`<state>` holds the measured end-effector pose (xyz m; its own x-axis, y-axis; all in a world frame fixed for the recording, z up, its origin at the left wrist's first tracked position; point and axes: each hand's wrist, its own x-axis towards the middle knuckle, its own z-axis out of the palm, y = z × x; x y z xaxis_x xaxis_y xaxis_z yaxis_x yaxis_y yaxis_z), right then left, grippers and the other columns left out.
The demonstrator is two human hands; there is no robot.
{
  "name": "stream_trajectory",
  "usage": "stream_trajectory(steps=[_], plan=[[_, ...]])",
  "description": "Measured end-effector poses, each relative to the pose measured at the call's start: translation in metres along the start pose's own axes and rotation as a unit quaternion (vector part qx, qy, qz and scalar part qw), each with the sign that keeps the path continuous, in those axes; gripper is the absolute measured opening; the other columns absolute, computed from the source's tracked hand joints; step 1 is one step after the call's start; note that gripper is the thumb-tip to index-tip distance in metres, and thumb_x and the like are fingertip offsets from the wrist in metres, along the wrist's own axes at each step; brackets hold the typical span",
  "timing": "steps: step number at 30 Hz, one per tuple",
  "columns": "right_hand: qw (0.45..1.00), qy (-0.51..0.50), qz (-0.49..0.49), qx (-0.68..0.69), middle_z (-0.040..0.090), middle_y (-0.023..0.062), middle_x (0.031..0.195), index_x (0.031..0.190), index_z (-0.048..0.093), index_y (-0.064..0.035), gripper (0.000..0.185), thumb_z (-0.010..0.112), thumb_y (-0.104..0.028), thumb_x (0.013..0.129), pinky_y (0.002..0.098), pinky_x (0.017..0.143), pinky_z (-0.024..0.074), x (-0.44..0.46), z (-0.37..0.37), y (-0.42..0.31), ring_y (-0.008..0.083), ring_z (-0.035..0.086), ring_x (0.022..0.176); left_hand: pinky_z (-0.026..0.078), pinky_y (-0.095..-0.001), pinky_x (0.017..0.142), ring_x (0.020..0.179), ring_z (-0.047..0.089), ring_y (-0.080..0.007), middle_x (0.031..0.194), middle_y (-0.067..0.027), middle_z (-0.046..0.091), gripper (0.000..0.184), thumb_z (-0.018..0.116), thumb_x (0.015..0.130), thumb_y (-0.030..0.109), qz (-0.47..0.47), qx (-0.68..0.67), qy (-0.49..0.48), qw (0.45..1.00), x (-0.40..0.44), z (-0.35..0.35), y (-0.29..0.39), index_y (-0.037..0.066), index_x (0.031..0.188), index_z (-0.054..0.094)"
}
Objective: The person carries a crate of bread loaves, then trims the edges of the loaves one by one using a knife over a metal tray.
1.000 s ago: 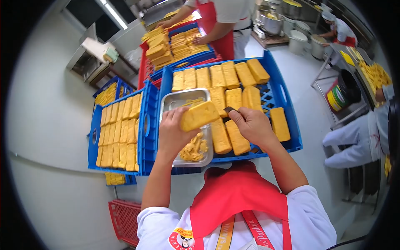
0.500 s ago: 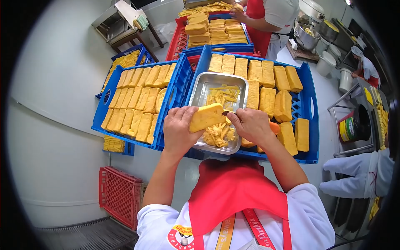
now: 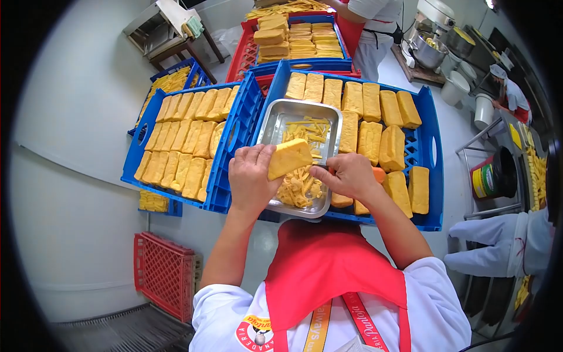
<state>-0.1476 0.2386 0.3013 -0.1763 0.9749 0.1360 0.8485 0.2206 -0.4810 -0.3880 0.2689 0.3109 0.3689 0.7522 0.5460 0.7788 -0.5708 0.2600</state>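
My left hand (image 3: 252,174) is closed round one end of a yellow loaf (image 3: 291,158), which I hold tilted above a metal tray. In my right hand (image 3: 350,176) is a knife with an orange handle (image 3: 379,174); most of its blade is hidden, and a short dark part shows beside the loaf. Below both hands, the metal tray (image 3: 268,126) holds thin yellow trimmings (image 3: 300,186). It rests on a blue crate (image 3: 435,158) with rows of similar loaves (image 3: 369,141).
On the left stands another blue crate (image 3: 233,146) filled with loaves. Behind are stacked crates with more loaves (image 3: 300,44), beside a person in a red apron (image 3: 350,35). Red crates (image 3: 164,273) stand at lower left. Another person (image 3: 516,97) works at far right.
The loaf has tilted up slightly, and my right hand with the knife has moved a little down and away from it. The whole view has shifted slightly.
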Motion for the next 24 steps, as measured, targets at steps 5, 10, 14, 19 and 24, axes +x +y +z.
stream_trajectory(steps=[5, 10, 14, 19, 24], plan=[[0.997, 0.05, -0.028, -0.061, 0.065, 0.0154, 0.067, 0.073, 0.067, -0.0052, 0.058, 0.056, -0.058, 0.094, 0.0457, 0.058, 0.051, 0.003, 0.003, -0.014, 0.0339, 0.067, 0.064, 0.049, -0.0437, 0.09, 0.103, 0.06, -0.0306, 0.111, -0.0098, 0.067, 0.063, 0.089, 0.056, 0.022, -0.012, 0.025, 0.007, 1.0, 0.0, 0.001, 0.006, 0.008, 0.114, 0.068], [0.999, 0.041, -0.002, -0.01, 0.065, 0.016, 0.071, 0.075, 0.065, -0.0046, 0.053, 0.052, -0.049, 0.1, 0.0483, 0.06, 0.0505, 0.007, 0.005, -0.032, 0.036, 0.066, 0.068, 0.047, -0.0424, 0.085, 0.106, 0.059, -0.0277, 0.113, -0.0074, 0.067, 0.064, 0.087, 0.058, 0.022, -0.032, 0.026, 0.011, 0.999, -0.003, 0.002, 0.016, 0.01, 0.118, 0.068], [0.998, 0.058, 0.008, -0.022, 0.065, 0.018, 0.068, 0.076, 0.068, -0.0037, 0.054, 0.052, -0.05, 0.099, 0.0494, 0.06, 0.0505, 0.007, 0.014, -0.034, 0.0374, 0.066, 0.066, 0.047, -0.0424, 0.085, 0.106, 0.059, -0.0277, 0.113, -0.0074, 0.067, 0.064, 0.087, 0.058, 0.022, -0.039, 0.034, 0.018, 0.998, -0.005, 0.001, 0.016, 0.01, 0.118, 0.067], [0.999, 0.002, 0.04, 0.004, 0.064, 0.0202, 0.063, 0.071, 0.07, -0.0025, 0.062, 0.054, -0.057, 0.096, 0.0483, 0.059, 0.0508, 0.01, 0.009, -0.04, 0.038, 0.067, 0.064, 0.047, -0.0433, 0.084, 0.104, 0.059, -0.0283, 0.111, -0.0067, 0.067, 0.062, 0.088, 0.059, 0.025, -0.028, 0.071, 0.023, 0.997, -0.005, 0.001, 0.015, 0.01, 0.115, 0.067], [0.984, -0.096, 0.116, 0.09, 0.068, 0.0222, 0.07, 0.079, 0.074, -0.005, 0.063, 0.049, -0.061, 0.095, 0.0493, 0.068, 0.0539, 0.016, -0.008, -0.035, 0.0402, 0.07, 0.075, 0.047, -0.0433, 0.084, 0.104, 0.06, -0.0282, 0.11, -0.0065, 0.067, 0.062, 0.088, 0.059, 0.027, -0.035, 0.063, 0.03, 0.997, -0.004, 0.0, 0.011, 0.01, 0.115, 0.067]])
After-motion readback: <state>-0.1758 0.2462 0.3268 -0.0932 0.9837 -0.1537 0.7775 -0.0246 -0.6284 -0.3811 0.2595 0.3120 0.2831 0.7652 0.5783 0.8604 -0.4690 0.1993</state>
